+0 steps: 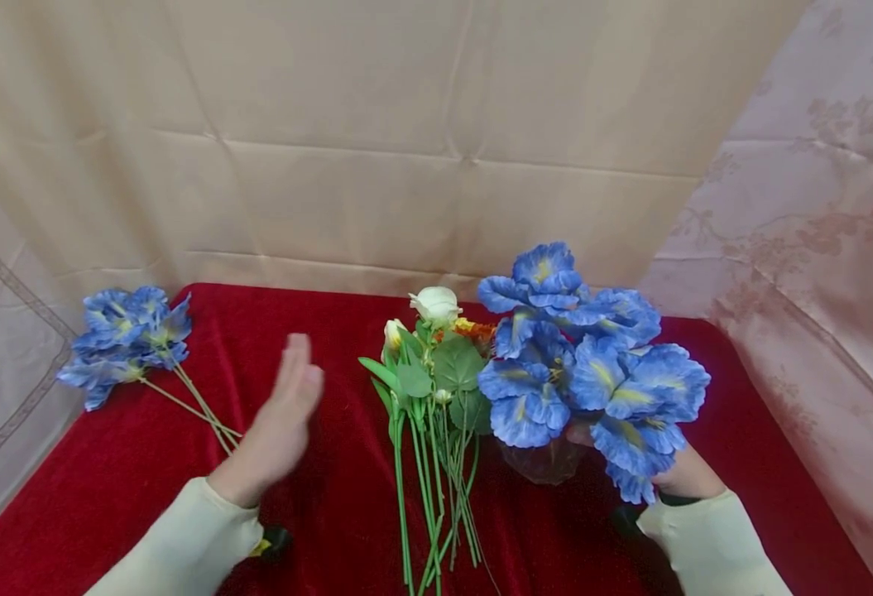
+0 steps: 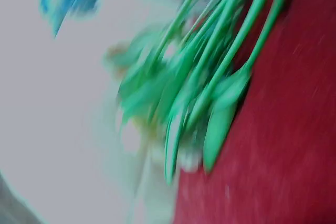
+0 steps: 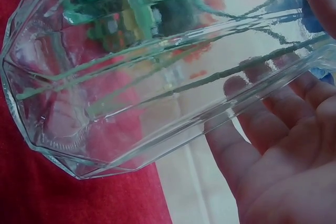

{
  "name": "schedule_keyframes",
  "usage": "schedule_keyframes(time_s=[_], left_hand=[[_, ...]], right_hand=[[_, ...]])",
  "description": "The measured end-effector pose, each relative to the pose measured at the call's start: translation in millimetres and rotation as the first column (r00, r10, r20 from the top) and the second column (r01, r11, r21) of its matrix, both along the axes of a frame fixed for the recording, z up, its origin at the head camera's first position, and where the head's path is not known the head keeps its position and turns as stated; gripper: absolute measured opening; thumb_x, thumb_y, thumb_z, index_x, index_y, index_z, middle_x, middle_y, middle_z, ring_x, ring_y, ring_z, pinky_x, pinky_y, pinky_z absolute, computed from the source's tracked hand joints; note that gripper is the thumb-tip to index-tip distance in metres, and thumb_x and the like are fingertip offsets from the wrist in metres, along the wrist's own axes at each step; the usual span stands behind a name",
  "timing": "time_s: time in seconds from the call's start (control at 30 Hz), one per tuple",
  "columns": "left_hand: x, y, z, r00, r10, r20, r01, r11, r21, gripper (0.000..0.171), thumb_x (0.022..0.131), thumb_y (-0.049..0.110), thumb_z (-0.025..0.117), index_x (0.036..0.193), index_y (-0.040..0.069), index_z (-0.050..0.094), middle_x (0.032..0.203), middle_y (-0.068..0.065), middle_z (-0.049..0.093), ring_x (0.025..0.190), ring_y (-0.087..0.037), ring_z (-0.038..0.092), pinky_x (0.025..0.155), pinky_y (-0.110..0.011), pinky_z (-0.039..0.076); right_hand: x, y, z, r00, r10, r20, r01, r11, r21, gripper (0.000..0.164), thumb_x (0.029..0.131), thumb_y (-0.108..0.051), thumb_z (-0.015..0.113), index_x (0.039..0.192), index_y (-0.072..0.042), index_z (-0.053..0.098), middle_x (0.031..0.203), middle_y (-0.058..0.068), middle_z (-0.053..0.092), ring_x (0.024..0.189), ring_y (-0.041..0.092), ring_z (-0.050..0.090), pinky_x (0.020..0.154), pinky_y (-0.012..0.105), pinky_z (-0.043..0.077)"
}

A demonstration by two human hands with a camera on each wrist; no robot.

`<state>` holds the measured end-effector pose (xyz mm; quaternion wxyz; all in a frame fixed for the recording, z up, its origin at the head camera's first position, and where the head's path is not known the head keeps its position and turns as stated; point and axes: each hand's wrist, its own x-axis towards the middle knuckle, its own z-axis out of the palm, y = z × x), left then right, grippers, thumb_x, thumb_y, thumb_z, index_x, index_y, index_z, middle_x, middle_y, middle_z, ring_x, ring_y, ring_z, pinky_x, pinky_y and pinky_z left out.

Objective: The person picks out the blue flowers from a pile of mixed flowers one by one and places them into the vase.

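Note:
My right hand [image 3: 283,145] grips a clear faceted glass vase [image 3: 157,163] near its mouth, fingers below and thumb above in the right wrist view. Several thin stems [image 3: 210,74] run inside the glass. In the head view large blue flowers [image 1: 600,372] spread over the vase and cover most of my right hand. My left hand [image 1: 275,430], blurred, is held up with straight fingers and nothing in it. It is between a small blue flower bunch [image 1: 127,331] and a row of green-stemmed flowers [image 1: 421,447], which the left wrist view also shows blurred.
A red cloth [image 1: 324,513] covers the table. Among the lying flowers are a white rose [image 1: 436,305], a pale tulip [image 1: 393,335] and orange blooms [image 1: 475,331]. A beige curtain [image 1: 406,207] hangs behind, with patterned fabric [image 1: 816,273] on the right.

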<state>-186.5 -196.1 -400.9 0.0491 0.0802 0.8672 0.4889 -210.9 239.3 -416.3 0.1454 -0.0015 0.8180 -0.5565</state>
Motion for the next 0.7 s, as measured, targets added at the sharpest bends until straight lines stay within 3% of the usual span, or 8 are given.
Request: schedule_keyframes(time_s=[0.07, 0.17, 0.27, 0.37, 0.5, 0.6, 0.63, 0.7], left_hand=[[-7.2, -28.5, 4.2, 0.966, 0.211, 0.150, -0.238, 0.952, 0.191, 0.069, 0.106, 0.052, 0.011, 0.155, 0.012, -0.019, 0.159, 0.000, -0.028, 0.143, -0.018, -0.026, 0.116, -0.040, -0.011], [-15.3, -70.5, 4.5, 0.843, 0.412, 0.345, -0.532, 0.735, 0.422, 0.072, 0.101, 0.059, 0.009, 0.153, 0.022, -0.024, 0.157, 0.011, -0.032, 0.139, -0.006, -0.028, 0.112, -0.026, -0.015], [-17.2, -110.5, 2.8, 0.758, 0.462, 0.461, -0.652, 0.519, 0.552, 0.069, 0.100, 0.061, 0.011, 0.149, 0.033, -0.030, 0.152, 0.022, -0.035, 0.135, 0.000, -0.030, 0.110, -0.023, -0.016], [-17.1, -145.8, 1.0, 0.726, 0.316, 0.611, -0.688, 0.336, 0.643, 0.074, 0.097, 0.067, 0.010, 0.140, 0.033, -0.040, 0.145, 0.024, -0.043, 0.134, -0.001, -0.034, 0.110, -0.023, -0.015], [-19.7, -177.3, -10.2, 0.717, 0.072, 0.693, -0.693, 0.174, 0.700, 0.081, 0.095, 0.071, 0.011, 0.136, 0.027, -0.044, 0.148, 0.018, -0.040, 0.140, -0.008, -0.027, 0.115, -0.026, -0.008], [-21.3, -188.4, -20.4, 0.718, -0.011, 0.696, -0.694, 0.062, 0.717, 0.079, 0.100, 0.063, 0.019, 0.141, 0.030, -0.040, 0.157, 0.016, -0.027, 0.145, -0.009, -0.015, 0.117, -0.029, 0.000], [-21.5, -191.7, -24.6, 0.719, -0.030, 0.695, -0.693, 0.045, 0.719, 0.078, 0.102, 0.058, 0.022, 0.143, 0.031, -0.038, 0.163, 0.008, -0.014, 0.148, -0.013, -0.002, 0.117, -0.030, 0.003], [-21.2, -195.9, -31.2, 0.717, -0.037, 0.696, -0.693, 0.069, 0.718, 0.072, 0.106, 0.046, 0.030, 0.151, 0.034, -0.025, 0.162, -0.001, 0.011, 0.141, -0.019, 0.031, 0.117, -0.030, 0.013]], right_hand=[[1.0, -1.0, 1.0, 1.000, -0.002, -0.004, 0.002, 1.000, -0.005, 0.077, 0.088, -0.026, 0.078, 0.149, -0.012, 0.032, 0.132, 0.014, 0.049, 0.119, 0.033, 0.045, 0.094, 0.053, 0.045], [3.7, -1.5, -1.5, 0.994, 0.069, -0.088, -0.080, 0.989, -0.123, 0.071, 0.092, -0.022, 0.074, 0.150, -0.025, 0.034, 0.138, 0.006, 0.045, 0.126, 0.028, 0.040, 0.098, 0.054, 0.040], [3.8, -2.2, -2.5, 0.989, 0.082, -0.126, -0.098, 0.987, -0.128, 0.073, 0.091, -0.021, 0.074, 0.151, -0.029, 0.033, 0.140, 0.003, 0.045, 0.127, 0.027, 0.039, 0.098, 0.054, 0.039], [3.0, -2.4, -3.3, 0.986, 0.082, -0.145, -0.101, 0.986, -0.131, 0.077, 0.091, -0.019, 0.074, 0.154, -0.029, 0.031, 0.144, 0.002, 0.043, 0.129, 0.027, 0.039, 0.100, 0.055, 0.037], [4.0, 0.4, -5.1, 0.995, 0.048, -0.082, -0.053, 0.996, -0.067, 0.080, 0.090, -0.028, 0.075, 0.154, -0.024, 0.027, 0.142, 0.006, 0.042, 0.129, 0.029, 0.038, 0.098, 0.054, 0.041], [5.7, 2.2, -5.9, 0.998, 0.041, -0.052, -0.042, 0.998, -0.037, 0.078, 0.090, -0.032, 0.075, 0.152, -0.024, 0.029, 0.138, 0.007, 0.044, 0.126, 0.029, 0.039, 0.094, 0.049, 0.045], [5.9, 2.2, -6.3, 0.997, 0.050, -0.067, -0.054, 0.997, -0.054, 0.077, 0.090, -0.029, 0.075, 0.152, -0.024, 0.030, 0.138, 0.007, 0.044, 0.126, 0.028, 0.039, 0.094, 0.046, 0.046], [5.6, 1.3, -6.3, 0.989, 0.078, -0.125, -0.092, 0.990, -0.103, 0.074, 0.091, -0.023, 0.074, 0.152, -0.025, 0.033, 0.139, 0.006, 0.046, 0.126, 0.028, 0.040, 0.095, 0.041, 0.046]])
